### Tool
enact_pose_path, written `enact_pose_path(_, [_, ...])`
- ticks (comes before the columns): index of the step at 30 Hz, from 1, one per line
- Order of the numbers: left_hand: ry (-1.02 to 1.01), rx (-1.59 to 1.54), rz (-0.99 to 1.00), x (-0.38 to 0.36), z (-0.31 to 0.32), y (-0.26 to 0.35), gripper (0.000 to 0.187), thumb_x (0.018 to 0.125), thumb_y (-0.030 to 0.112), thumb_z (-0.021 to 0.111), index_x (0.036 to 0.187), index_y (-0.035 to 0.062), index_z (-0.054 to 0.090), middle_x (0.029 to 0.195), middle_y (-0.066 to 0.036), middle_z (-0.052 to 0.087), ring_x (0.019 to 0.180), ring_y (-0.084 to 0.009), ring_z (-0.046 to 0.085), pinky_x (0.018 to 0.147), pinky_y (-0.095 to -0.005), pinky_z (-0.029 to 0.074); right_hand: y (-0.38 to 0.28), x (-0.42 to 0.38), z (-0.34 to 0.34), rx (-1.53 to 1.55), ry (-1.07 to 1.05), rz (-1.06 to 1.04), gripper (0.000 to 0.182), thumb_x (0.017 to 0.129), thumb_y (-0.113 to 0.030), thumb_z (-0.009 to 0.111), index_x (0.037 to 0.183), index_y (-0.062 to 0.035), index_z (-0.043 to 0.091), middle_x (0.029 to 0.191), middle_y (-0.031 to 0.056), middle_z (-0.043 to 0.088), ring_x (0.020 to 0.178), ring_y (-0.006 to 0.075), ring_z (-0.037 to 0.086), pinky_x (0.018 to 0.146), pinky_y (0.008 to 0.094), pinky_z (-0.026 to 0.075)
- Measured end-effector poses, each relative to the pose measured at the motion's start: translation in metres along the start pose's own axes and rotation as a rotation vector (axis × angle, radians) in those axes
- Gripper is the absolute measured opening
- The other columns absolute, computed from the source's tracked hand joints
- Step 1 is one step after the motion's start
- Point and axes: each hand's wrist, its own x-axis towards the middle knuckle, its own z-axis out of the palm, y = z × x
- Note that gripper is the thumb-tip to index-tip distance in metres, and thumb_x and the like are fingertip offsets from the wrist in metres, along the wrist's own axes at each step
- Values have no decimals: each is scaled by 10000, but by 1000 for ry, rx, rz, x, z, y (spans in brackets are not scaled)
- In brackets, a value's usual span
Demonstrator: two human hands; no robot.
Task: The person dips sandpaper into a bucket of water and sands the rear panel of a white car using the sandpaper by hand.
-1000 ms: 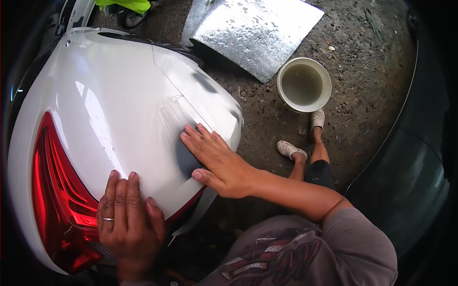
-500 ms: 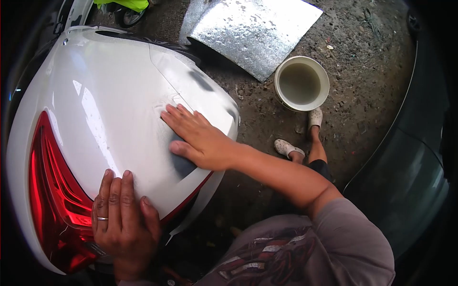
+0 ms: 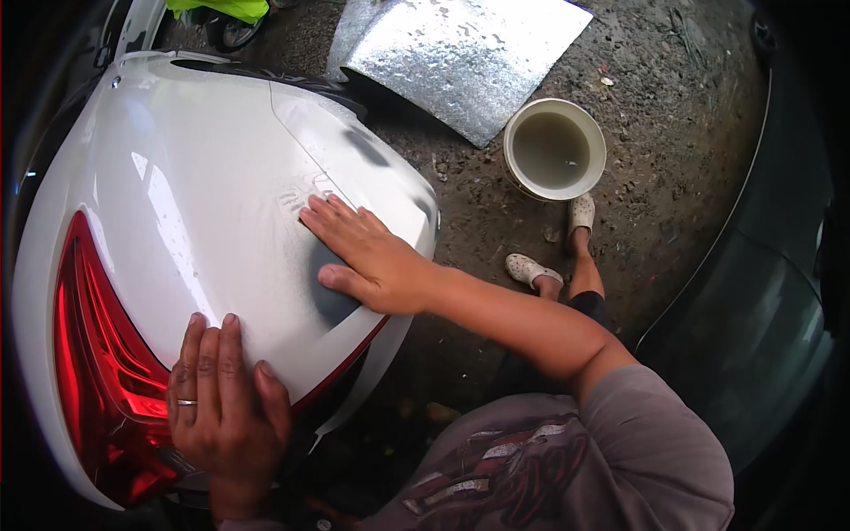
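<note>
My right hand (image 3: 376, 265) lies flat on the white car body panel (image 3: 221, 177), fingers stretched out and pointing up-left. Under and beside its thumb shows a dark grey patch (image 3: 329, 296) on the panel. Wet streaks and droplets (image 3: 297, 196) mark the surface by its fingertips. My left hand (image 3: 226, 394), with a ring on one finger, rests its fingertips on the panel's lower edge. Its fingers are extended, and the palm is near the red tail light (image 3: 111, 380). Whether anything thin lies under my right palm is hidden.
A round bucket of cloudy water (image 3: 551, 150) stands on the rough dirt ground (image 3: 646, 186). Behind it lies a silvery sheet (image 3: 469, 62). Feet in pale clogs (image 3: 531, 268) are below the bucket. A dark car (image 3: 761, 310) stands at right.
Both hands stay in nearly the same places on the panel. The view has shifted slightly, and more wet streaks show just beyond my right fingertips.
</note>
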Motion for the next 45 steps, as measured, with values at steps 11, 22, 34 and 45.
enact_pose_path(11, [-6, -13, -5, 0, 0, -1, 415, 998, 159, 623, 1361, -14, 723, 1290, -192, 749, 1356, -361, 673, 1110, -489, 511, -70, -40, 12, -74, 27, -112, 949, 1075, -674, 460, 1753, -74, 173, 1809, 257, 130, 1674, 479, 94, 1309, 669, 111])
enact_pose_path(22, [68, -36, 8, -1, 3, -2, 412, 970, 150, 648, 1340, -8, 735, 1276, -177, 753, 1335, -353, 687, 1081, -483, 528, -43, -17, 2, -89, 58, 69, 901, 1084, -650, 457, 1729, -56, 247, 1781, 282, 212, 1663, 482, 154, 1315, 657, 114])
enact_pose_path(34, [100, -26, 31, -1, 8, -4, 407, 962, 159, 666, 1327, -7, 735, 1241, -171, 761, 1319, -340, 697, 1060, -473, 545, -56, -7, 11, -49, 118, 119, 841, 1107, -621, 430, 1731, -82, 266, 1794, 236, 226, 1673, 434, 168, 1317, 653, 119])
enact_pose_path(45, [107, -43, 38, 0, 9, -5, 390, 973, 161, 651, 1311, -9, 745, 1241, -175, 761, 1313, -348, 700, 1056, -479, 545, -89, -15, 14, -92, 111, -84, 845, 1110, -665, 366, 1732, -101, 269, 1795, 218, 237, 1675, 420, 168, 1314, 662, 111])
